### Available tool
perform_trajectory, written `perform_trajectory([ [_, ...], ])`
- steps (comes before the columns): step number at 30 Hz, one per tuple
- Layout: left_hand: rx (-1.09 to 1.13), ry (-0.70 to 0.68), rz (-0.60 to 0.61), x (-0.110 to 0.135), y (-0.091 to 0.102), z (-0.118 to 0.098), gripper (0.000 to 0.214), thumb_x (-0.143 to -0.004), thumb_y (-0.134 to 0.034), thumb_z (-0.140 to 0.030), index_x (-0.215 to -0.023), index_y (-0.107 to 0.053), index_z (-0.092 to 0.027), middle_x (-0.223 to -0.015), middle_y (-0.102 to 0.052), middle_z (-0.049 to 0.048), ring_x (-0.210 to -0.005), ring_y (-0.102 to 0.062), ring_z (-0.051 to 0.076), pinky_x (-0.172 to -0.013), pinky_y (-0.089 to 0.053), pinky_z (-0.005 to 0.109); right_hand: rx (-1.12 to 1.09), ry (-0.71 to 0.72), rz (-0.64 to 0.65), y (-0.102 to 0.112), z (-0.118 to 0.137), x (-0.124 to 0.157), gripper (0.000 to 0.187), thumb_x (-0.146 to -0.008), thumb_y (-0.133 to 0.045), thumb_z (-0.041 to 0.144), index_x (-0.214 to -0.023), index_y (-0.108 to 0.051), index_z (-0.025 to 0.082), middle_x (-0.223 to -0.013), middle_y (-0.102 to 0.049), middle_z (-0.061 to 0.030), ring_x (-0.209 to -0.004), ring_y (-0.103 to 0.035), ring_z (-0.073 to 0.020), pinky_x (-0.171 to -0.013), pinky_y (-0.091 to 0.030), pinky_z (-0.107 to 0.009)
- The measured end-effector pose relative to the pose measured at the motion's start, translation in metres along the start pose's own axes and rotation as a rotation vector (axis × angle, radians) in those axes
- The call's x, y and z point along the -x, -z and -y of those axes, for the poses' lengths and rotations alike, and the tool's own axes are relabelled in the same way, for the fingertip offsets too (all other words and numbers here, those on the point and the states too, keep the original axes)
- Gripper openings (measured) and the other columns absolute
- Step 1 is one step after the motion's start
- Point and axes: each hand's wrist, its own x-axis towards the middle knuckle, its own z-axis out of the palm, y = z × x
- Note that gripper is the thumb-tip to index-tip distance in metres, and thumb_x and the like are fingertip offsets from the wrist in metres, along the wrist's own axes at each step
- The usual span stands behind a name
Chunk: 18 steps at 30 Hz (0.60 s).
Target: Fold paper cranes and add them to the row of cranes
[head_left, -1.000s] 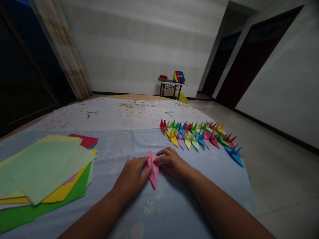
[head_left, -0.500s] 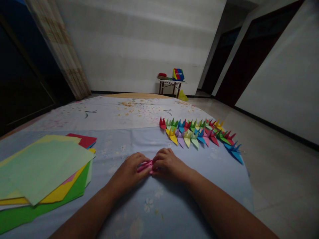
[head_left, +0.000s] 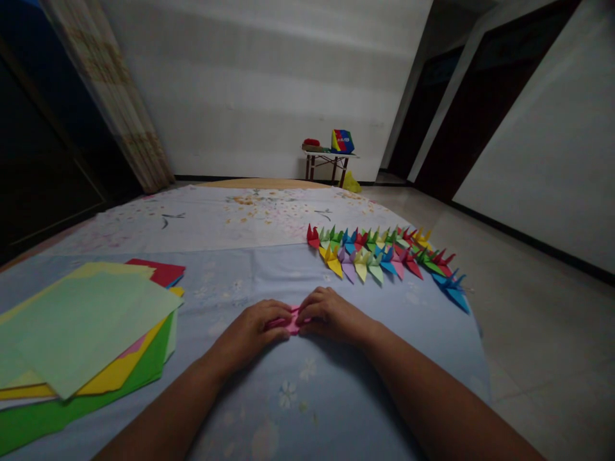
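You hold the folded pink paper [head_left: 293,320] between both hands, low over the blue part of the tablecloth [head_left: 259,272]: the left hand [head_left: 250,328] pinches one end, the right hand [head_left: 336,319] the other, with fingers narrow. It seems best to press evenly and keep the edges matched, because a crooked crease is difficult to correct. Your fingers cover much of the paper, so I cannot tell the exact fold. Loose coloured sheets [head_left: 96,326] lie leftward; paper cranes [head_left: 375,259] stand beyond your right hand, apart from it.
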Motion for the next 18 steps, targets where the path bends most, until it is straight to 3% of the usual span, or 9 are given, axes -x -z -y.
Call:
perform_trajectory([
  [5, 0.044, -0.009, -0.004, -0.0010, -0.0002, 0.0015, 0.021, -0.077, -0.061, -0.029, -0.096, -0.066, -0.023, -0.109, -0.063, 0.0040, -0.099, -0.057, 0.018, -0.089, -0.043, 0.035, -0.003, -0.006, 0.003, 0.0001, -0.0023, 0.0007, 0.016, -0.080, -0.060, 0.034, -0.091, -0.068, 0.026, -0.091, -0.066, -0.0034, -0.088, -0.055, -0.0161, -0.079, -0.036, -0.029],
  [12, -0.284, -0.181, -0.027, 0.0029, -0.0042, -0.0032, 0.019, -0.083, -0.054, -0.029, -0.098, -0.065, -0.029, -0.104, -0.063, 0.0035, -0.097, -0.053, 0.018, -0.086, -0.042, 0.036, 0.024, 0.035, -0.022, -0.0043, -0.0037, 0.0000, 0.018, -0.079, -0.061, 0.035, -0.095, -0.068, 0.030, -0.091, -0.064, -0.0035, -0.088, -0.053, -0.0163, -0.079, -0.035, -0.030],
  [18, -0.296, -0.184, -0.048, 0.0037, -0.0042, -0.0042, 0.018, -0.085, -0.051, -0.029, -0.097, -0.064, -0.027, -0.105, -0.060, 0.0040, -0.098, -0.053, 0.018, -0.085, -0.043, 0.036, 0.088, 0.047, -0.044, -0.0027, -0.0022, -0.0003, 0.017, -0.080, -0.060, 0.034, -0.095, -0.067, 0.032, -0.095, -0.062, -0.0034, -0.093, -0.048, -0.0177, -0.079, -0.034, -0.031],
])
